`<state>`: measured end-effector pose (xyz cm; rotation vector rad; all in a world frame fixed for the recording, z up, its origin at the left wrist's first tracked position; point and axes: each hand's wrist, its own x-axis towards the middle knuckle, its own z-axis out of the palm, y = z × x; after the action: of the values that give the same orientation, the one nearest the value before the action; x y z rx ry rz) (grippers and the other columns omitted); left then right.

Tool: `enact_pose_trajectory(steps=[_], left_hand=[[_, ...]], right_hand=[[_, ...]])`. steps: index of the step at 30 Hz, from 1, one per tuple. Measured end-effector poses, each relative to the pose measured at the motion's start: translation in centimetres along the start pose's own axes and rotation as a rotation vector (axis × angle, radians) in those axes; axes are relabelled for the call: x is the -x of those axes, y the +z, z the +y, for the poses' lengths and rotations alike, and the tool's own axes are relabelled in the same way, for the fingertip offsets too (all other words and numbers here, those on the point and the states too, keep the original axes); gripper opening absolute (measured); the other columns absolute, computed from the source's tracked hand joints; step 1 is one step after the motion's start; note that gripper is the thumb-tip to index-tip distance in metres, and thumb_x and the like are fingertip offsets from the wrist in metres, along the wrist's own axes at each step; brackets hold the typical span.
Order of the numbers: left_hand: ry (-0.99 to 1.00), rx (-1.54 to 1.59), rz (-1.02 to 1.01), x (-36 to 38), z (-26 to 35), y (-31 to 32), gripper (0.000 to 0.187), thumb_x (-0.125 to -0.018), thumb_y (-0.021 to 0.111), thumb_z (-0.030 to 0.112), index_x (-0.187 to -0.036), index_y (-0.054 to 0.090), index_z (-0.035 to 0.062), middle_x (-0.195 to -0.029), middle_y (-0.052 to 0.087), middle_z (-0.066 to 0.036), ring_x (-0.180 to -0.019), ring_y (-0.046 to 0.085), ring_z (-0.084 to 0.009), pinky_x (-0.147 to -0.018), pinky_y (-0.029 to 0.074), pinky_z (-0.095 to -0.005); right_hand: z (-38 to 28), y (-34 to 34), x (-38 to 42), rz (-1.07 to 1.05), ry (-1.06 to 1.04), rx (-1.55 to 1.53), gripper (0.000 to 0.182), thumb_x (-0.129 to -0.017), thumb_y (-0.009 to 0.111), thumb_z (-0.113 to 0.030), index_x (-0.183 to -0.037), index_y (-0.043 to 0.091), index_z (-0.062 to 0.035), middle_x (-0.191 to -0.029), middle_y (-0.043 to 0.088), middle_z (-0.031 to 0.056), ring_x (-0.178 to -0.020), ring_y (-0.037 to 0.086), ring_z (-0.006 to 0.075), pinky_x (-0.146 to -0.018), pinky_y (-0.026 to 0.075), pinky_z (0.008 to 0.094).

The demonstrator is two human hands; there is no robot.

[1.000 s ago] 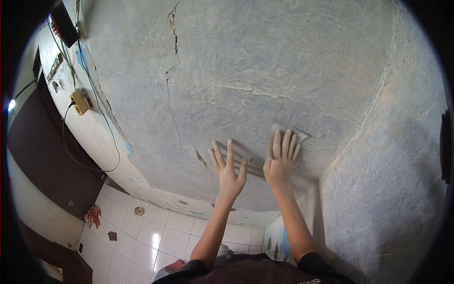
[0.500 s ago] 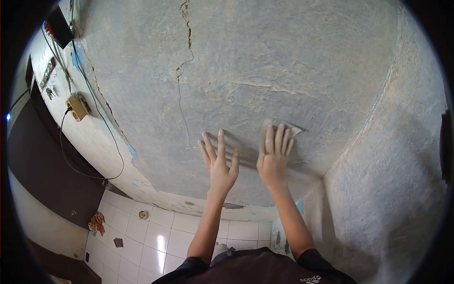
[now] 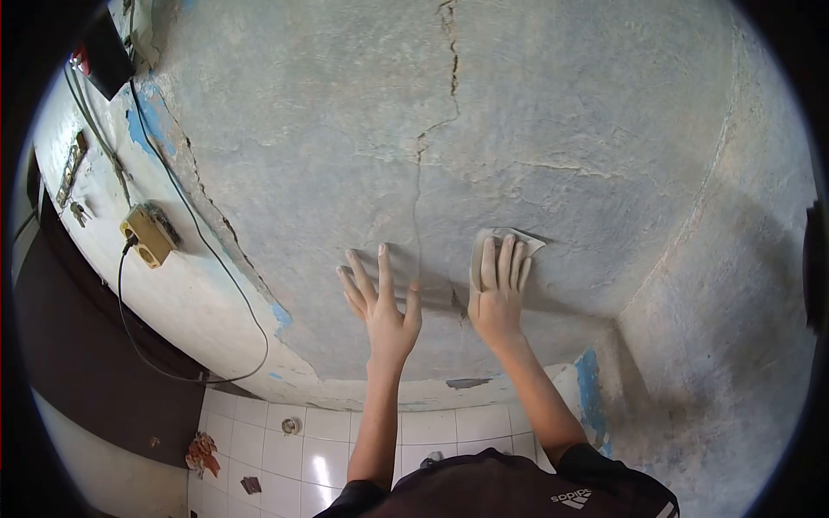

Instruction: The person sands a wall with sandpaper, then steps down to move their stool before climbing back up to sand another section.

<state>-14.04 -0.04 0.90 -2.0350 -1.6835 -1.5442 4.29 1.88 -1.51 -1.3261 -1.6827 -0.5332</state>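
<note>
The grey plastered wall [image 3: 345, 155] fills most of the head view, with a jagged crack [image 3: 453, 69] running down its upper middle. My right hand [image 3: 498, 298] holds a thin pale sheet, apparently sandpaper [image 3: 534, 244], flat against the plaster. Its fingers lie over the sheet, whose edges show on either side and above the fingertips. To the left of it, my left hand [image 3: 385, 311] is open, fingers spread at the wall surface and nothing in them. A dark mark lies on the plaster between the two hands.
On the left, a socket block [image 3: 148, 236] with a plugged-in looping cable [image 3: 250, 311] hangs by a dark door [image 3: 86, 345]. An adjoining wall [image 3: 725, 345] rises at right. On the tiled floor [image 3: 328, 425] lie a crumpled cloth [image 3: 202, 455] and a small round object [image 3: 291, 426].
The view has shifted, so the wall crack and floor items sit further right. My right hand stays on the sheet but has shifted left over the wall; my left hand, still spread, has shifted left too.
</note>
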Motion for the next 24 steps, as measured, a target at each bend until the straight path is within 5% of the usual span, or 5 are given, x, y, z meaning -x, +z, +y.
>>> enact_pose_trajectory(steps=[7,8,11,13,24], left_hand=[[0.094,-0.012,-0.063,-0.2,-2.9,-1.0,0.072,-0.097,0.061,0.037,-0.159,0.03,0.0173,-0.165,-0.001,-0.028,-0.148,-0.011,-0.0557,-0.114,0.003,-0.0697],[0.102,0.016,-0.064,-0.3,-2.9,-0.9,0.071,-0.097,0.061,0.036,-0.158,0.032,0.0186,-0.164,0.0,-0.03,-0.146,-0.012,-0.0592,-0.111,0.002,-0.0744],[0.099,0.052,-0.118,-0.4,-2.7,-1.3,0.072,-0.097,0.06,0.04,-0.159,0.03,0.0189,-0.164,-0.002,-0.031,-0.145,-0.015,-0.0605,-0.108,0.0,-0.0768],[0.108,0.039,-0.153,-0.3,-3.1,-1.4,0.073,-0.097,0.06,0.041,-0.159,0.029,0.0192,-0.164,-0.003,-0.032,-0.144,-0.015,-0.0611,-0.108,-0.001,-0.0771],[0.125,-0.016,-0.157,0.5,-4.2,-0.2,0.072,-0.096,0.062,0.039,-0.158,0.032,0.0205,-0.163,-0.001,-0.032,-0.144,-0.013,-0.0626,-0.108,-0.001,-0.0776]], right_hand=[[-3.5,-1.1,-6.1,0.16,0.022,-0.02,0.069,-0.091,0.05,-0.013,-0.156,0.029,-0.0011,-0.16,0.021,0.0311,-0.148,0.016,0.053,-0.117,0.011,0.0664],[-3.8,-0.9,-5.6,0.12,0.023,-0.008,0.062,-0.101,0.045,-0.022,-0.157,0.026,0.0001,-0.161,0.018,0.0311,-0.149,0.012,0.0536,-0.118,0.008,0.0651],[-4.1,3.5,-0.1,0.081,-0.059,0.014,0.073,-0.089,0.056,-0.015,-0.157,0.03,-0.0045,-0.16,0.025,0.0282,-0.147,0.023,0.0492,-0.116,0.016,0.0666],[-4.1,3.8,2.9,-0.192,-0.06,0.061,0.07,-0.092,0.055,-0.019,-0.156,0.032,-0.0065,-0.159,0.029,0.0259,-0.146,0.028,0.0462,-0.115,0.018,0.0662],[-5.2,0.5,-2.9,0.023,-0.08,-0.052,0.06,-0.1,0.045,-0.023,-0.156,0.031,-0.0068,-0.16,0.028,0.0253,-0.147,0.026,0.046,-0.117,0.017,0.063]])
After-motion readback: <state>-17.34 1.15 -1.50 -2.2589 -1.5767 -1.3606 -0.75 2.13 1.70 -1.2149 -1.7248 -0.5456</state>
